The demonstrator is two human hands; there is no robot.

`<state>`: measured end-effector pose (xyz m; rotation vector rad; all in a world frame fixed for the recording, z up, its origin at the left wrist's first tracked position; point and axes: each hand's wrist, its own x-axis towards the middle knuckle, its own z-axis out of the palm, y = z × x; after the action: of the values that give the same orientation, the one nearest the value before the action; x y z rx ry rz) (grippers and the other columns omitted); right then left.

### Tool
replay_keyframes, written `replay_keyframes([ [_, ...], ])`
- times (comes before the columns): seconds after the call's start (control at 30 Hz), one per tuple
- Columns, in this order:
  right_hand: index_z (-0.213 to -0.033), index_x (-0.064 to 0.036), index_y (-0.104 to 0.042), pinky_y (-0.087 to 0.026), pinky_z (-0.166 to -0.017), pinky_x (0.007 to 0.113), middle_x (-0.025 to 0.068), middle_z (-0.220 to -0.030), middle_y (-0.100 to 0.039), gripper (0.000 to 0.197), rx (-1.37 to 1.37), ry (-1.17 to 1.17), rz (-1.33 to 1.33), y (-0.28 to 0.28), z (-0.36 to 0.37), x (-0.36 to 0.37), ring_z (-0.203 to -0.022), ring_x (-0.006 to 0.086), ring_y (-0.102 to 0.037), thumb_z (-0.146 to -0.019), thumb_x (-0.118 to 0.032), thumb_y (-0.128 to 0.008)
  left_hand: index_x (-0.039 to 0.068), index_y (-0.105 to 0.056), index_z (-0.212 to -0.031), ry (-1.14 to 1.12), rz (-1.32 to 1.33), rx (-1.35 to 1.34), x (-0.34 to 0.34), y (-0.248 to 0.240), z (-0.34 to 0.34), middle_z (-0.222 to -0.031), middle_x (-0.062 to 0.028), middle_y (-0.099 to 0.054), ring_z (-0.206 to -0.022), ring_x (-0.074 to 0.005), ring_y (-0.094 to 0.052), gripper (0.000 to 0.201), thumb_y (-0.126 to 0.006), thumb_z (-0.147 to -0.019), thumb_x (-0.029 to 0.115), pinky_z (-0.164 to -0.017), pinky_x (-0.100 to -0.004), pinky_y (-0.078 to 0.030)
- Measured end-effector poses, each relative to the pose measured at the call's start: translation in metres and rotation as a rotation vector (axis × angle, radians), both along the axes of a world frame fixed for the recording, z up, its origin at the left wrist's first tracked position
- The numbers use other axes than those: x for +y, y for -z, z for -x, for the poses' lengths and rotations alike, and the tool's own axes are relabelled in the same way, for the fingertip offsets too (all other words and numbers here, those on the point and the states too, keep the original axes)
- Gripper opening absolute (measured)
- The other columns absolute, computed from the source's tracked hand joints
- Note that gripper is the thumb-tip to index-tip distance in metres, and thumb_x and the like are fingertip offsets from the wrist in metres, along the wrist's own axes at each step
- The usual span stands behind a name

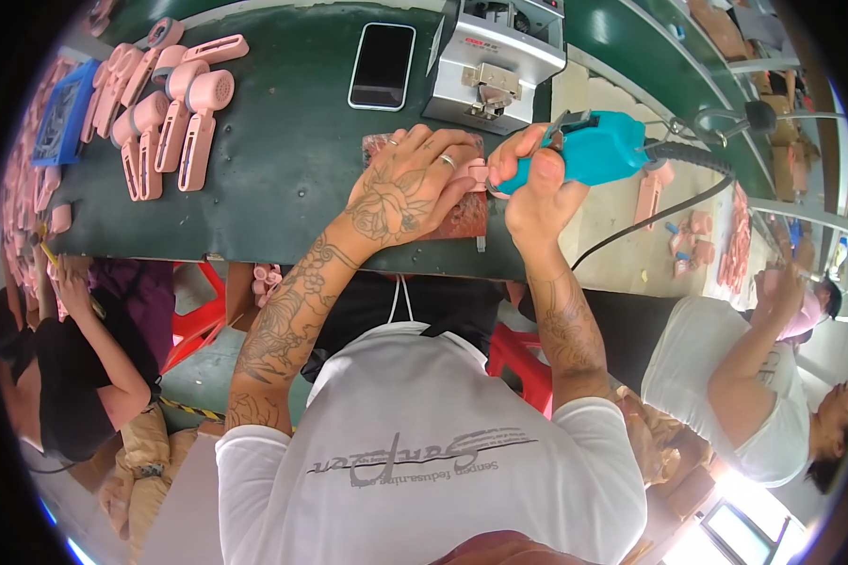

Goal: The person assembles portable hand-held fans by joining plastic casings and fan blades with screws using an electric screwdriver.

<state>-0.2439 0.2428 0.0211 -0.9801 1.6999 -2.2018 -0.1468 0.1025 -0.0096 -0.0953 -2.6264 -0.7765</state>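
My left hand (407,184), a ring on one finger, presses down over a pink plastic part (479,173). Most of that part is hidden under my palm and fingers. It lies on a worn reddish mat (462,222) at the table's near edge. Wrapped around the left end of a teal electric screwdriver (598,149) is my right hand (540,193), with the tool held close beside the pink part. The screwdriver's tip is hidden by my fingers. A black cable and a metal hanging loop are at the tool's right end.
Several pink handheld fans (198,122) lie at the left, near a blue crate (63,115). A phone (383,66) and a grey metal machine (490,71) stand behind my hands. More pink parts (693,240) lie right, past the cable (645,222). Other people sit on both sides.
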Motion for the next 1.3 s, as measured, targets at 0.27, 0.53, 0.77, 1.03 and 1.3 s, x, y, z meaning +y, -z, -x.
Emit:
replay_keyframes([
  [0.27,-0.099,0.0001,-0.053,-0.048,-0.057,0.034,0.0078,-0.071,-0.055,0.05,-0.104,0.066,0.034,-0.002,-0.001,0.003,-0.062,0.0187,-0.056,-0.098,-0.049,-0.064,0.005,-0.066,-0.12,0.024,0.007,0.021,0.002,-0.002,0.002,-0.125,-0.0045,-0.062,-0.107,-0.0278,-0.058,0.034,-0.064,-0.092,0.025,-0.093,-0.0423,-0.047],
  [0.53,-0.104,-0.0076,-0.053,-0.041,-0.057,0.034,0.0033,-0.067,-0.049,0.079,-0.287,0.168,0.133,-0.021,-0.044,0.06,-0.06,0.0177,-0.048,-0.082,-0.083,-0.054,0.01,-0.064,-0.113,0.032,0.107,0.051,0.016,-0.007,-0.035,-0.105,-0.0075,-0.066,-0.097,-0.0267,-0.061,0.03,-0.072,-0.085,0.018,-0.086,-0.0419,-0.046],
  [0.77,-0.104,-0.0043,-0.049,-0.037,-0.049,0.031,0.0042,-0.064,-0.046,0.079,-0.135,0.268,0.095,-0.01,-0.064,0.095,-0.054,0.0176,-0.045,-0.088,-0.082,-0.046,0.011,-0.064,-0.111,-0.116,-0.06,0.212,-0.009,0.002,-0.068,-0.106,-0.006,-0.069,-0.094,-0.0285,-0.063,0.034,-0.079,-0.082,0.005,-0.082,-0.0401,-0.048],
  [1.03,-0.105,-0.0018,-0.05,-0.038,-0.05,0.031,0.0061,-0.064,-0.049,0.079,-0.181,0.201,0.073,-0.015,-0.062,0.107,-0.054,0.0183,-0.047,-0.089,-0.079,-0.048,0.002,-0.065,-0.109,-0.781,-0.099,0.187,-0.102,0.04,-0.104,-0.1,-0.016,-0.067,-0.09,-0.0328,-0.066,0.028,-0.078,-0.089,0.018,-0.081,-0.0412,-0.053],
  [1.3,-0.11,0.0064,-0.06,-0.048,-0.06,0.029,0.0083,-0.082,-0.062,0.064,-0.295,0.09,0.076,-0.015,-0.065,0.123,-0.069,0.0159,-0.061,-0.089,-0.052,-0.074,0.002,-0.067,-0.113,-0.531,0.075,0.211,-0.029,-0.053,-0.031,-0.113,-0.017,-0.066,-0.106,-0.0351,-0.062,0.028,-0.074,-0.089,0.015,-0.094,-0.0432,-0.049],
])
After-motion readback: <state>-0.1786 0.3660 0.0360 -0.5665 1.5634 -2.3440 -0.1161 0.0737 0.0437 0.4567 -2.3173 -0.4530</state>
